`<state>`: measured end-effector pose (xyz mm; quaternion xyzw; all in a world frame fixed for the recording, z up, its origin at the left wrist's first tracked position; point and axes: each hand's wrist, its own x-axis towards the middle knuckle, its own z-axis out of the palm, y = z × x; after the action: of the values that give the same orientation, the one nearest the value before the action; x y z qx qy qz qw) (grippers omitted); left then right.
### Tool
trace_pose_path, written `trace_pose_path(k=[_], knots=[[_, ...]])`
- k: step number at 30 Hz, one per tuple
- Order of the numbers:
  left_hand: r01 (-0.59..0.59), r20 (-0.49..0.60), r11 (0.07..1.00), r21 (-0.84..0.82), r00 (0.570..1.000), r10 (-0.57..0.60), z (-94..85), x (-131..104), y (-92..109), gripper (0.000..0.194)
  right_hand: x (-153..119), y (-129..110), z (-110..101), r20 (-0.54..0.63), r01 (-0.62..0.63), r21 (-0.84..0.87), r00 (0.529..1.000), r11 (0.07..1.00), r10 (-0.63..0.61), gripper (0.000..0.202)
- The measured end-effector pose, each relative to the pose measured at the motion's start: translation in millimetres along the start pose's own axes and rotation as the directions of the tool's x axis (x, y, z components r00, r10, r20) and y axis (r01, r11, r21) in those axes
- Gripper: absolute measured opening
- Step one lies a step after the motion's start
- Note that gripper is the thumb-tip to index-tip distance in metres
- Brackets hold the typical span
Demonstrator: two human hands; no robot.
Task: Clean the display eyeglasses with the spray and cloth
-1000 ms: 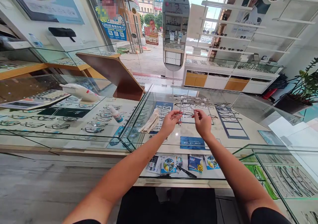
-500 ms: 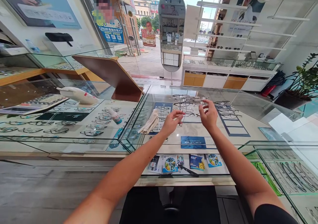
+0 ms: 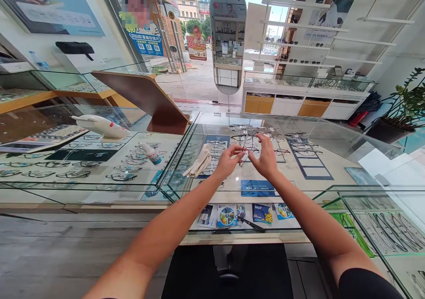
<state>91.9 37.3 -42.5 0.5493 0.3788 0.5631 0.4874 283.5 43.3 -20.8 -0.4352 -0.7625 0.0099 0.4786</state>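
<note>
Pen (image 3: 250, 223) lies near the glass counter's (image 3: 217, 194) front edge | left hand (image 3: 229, 161) pinches thin eyeglasses (image 3: 245, 143) between thumb and fingertips, above the counter | right hand (image 3: 266, 159) beside it, fingers loosely open, contact with eyeglasses unclear | cloth (image 3: 199, 162) lies left | oval mirror (image 3: 228, 38) stands beyond

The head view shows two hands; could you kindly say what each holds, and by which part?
The left hand pinches an eyeglass frame; which part is too small to tell. The right hand is open, no hold visible.
</note>
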Motion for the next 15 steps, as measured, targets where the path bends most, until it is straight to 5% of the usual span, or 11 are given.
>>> trace_pose_path(k=[6,15], knots=[[0.0,-0.052,0.998,-0.055,0.999,-0.003,-1.2,2.0,3.6,0.056,-0.6,6.5,-1.4,0.016,0.031,-0.086,0.999,0.996,-0.03,0.071],[-0.032,-0.161,0.994,-0.105,0.987,0.015,-8.8,9.9,17.5,0.06,-3.9,3.7,2.1,0.11,-0.018,-0.161,0.993,0.987,0.036,0.058]])
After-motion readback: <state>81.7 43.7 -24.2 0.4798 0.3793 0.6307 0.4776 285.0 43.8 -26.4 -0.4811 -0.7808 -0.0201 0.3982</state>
